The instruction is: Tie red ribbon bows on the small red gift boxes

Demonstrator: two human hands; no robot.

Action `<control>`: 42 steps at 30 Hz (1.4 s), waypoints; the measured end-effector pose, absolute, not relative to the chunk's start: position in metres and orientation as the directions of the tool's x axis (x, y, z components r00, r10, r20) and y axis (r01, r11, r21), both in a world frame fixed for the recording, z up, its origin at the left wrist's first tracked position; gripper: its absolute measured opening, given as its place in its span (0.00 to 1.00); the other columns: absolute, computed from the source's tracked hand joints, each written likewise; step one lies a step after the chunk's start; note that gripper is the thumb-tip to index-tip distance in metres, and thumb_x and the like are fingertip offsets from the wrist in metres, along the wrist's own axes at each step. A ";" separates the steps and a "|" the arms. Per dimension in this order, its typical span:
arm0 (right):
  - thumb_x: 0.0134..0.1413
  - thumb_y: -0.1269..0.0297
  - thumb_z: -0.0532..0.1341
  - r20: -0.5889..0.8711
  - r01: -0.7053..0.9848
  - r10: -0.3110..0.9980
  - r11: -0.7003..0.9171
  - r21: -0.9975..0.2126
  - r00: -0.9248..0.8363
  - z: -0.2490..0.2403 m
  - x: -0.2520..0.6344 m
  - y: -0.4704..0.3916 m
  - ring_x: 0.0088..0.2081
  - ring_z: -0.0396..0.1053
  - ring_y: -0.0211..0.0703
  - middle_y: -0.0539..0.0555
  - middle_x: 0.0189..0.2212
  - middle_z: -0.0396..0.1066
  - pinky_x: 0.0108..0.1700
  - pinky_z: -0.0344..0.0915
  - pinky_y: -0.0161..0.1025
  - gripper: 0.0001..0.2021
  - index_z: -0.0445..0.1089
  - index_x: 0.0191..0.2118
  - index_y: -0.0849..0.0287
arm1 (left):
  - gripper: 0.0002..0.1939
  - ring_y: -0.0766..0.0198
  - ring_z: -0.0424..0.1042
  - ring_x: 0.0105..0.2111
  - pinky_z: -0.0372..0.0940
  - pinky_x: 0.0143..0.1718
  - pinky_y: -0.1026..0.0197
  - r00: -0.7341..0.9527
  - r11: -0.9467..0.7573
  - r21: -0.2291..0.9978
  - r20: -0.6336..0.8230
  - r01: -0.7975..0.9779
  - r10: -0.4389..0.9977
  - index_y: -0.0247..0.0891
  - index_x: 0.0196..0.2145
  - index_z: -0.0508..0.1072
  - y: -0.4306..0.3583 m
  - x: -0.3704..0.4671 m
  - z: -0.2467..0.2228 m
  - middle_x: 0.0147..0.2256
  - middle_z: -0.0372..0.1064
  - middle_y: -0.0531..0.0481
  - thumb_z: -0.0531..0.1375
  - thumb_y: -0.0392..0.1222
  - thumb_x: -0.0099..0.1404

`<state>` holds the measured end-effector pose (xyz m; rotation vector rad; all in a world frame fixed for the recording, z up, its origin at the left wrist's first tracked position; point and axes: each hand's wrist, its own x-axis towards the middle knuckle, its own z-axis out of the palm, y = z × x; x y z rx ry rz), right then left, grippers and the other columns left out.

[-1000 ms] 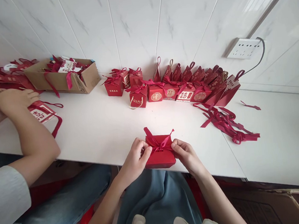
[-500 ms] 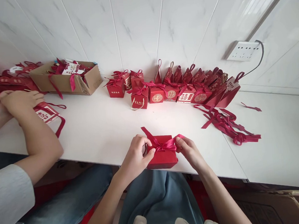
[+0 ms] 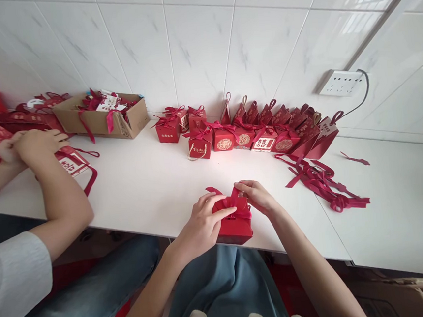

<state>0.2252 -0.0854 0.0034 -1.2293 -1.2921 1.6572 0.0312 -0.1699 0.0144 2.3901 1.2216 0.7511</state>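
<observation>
A small red gift box [image 3: 234, 231] stands at the table's front edge, tied on top with a dark pink satin ribbon [image 3: 236, 195]. My left hand [image 3: 202, 223] rests over the box's left side. Its thumb and forefinger press on the top by the knot, and the other fingers curl behind, partly hidden. With thumb and forefinger, my right hand [image 3: 256, 196] pinches one ribbon end and holds it raised above the box's back right corner. The other ribbon end [image 3: 214, 191] sticks out at the back left, beyond my left fingers.
Finished red gift boxes [image 3: 224, 140] with bows line the wall, beside several tall handled boxes [image 3: 308, 137]. Loose ribbons [image 3: 323, 183] lie at right. At left are a cardboard carton [image 3: 119, 124] and another person's hands [image 3: 34, 144] over red boxes. A power strip [image 3: 340, 83] hangs on the wall.
My right hand has moved left and up with the ribbon end, lifting it over the box. My left hand has shifted from pinching the bow to lying across the box top.
</observation>
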 end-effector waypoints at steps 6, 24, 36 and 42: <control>0.33 0.43 0.67 -0.364 0.110 0.836 -0.351 -0.930 -0.411 -0.012 0.218 -0.073 0.16 0.53 0.30 0.44 0.14 0.56 0.19 0.49 0.33 0.24 0.61 0.18 0.60 | 0.23 0.55 0.54 0.58 0.58 0.58 0.46 0.489 -0.561 0.505 0.282 0.656 0.825 0.46 0.53 0.68 -0.169 0.031 0.015 0.56 0.58 0.47 0.47 0.29 0.65; 0.45 0.51 0.63 -0.301 0.470 0.747 0.016 -0.883 -0.593 0.026 0.189 -0.051 0.18 0.51 0.31 0.45 0.13 0.59 0.22 0.47 0.34 0.18 0.70 0.19 0.62 | 0.21 0.52 0.56 0.57 0.57 0.54 0.46 0.488 -0.642 0.302 0.449 0.705 0.748 0.40 0.51 0.70 -0.171 0.035 0.011 0.54 0.63 0.44 0.48 0.28 0.64; 0.50 0.40 0.54 -0.161 0.528 0.969 -0.038 -0.848 -0.188 0.012 0.235 -0.065 0.33 0.67 0.45 0.58 0.30 0.72 0.35 0.60 0.40 0.25 0.70 0.30 0.61 | 0.21 0.61 0.63 0.52 0.55 0.53 0.52 0.517 -0.650 0.469 0.394 0.598 0.760 0.38 0.49 0.69 -0.170 0.034 0.010 0.49 0.70 0.50 0.46 0.26 0.65; 0.43 0.34 0.56 -0.242 0.419 0.939 -0.123 -0.900 -0.245 0.006 0.241 -0.085 0.25 0.64 0.40 0.53 0.20 0.67 0.32 0.61 0.39 0.29 0.66 0.20 0.61 | 0.21 0.61 0.61 0.53 0.55 0.54 0.54 0.510 -0.610 0.544 0.343 0.576 0.788 0.40 0.49 0.69 -0.169 0.034 0.009 0.50 0.70 0.52 0.46 0.27 0.65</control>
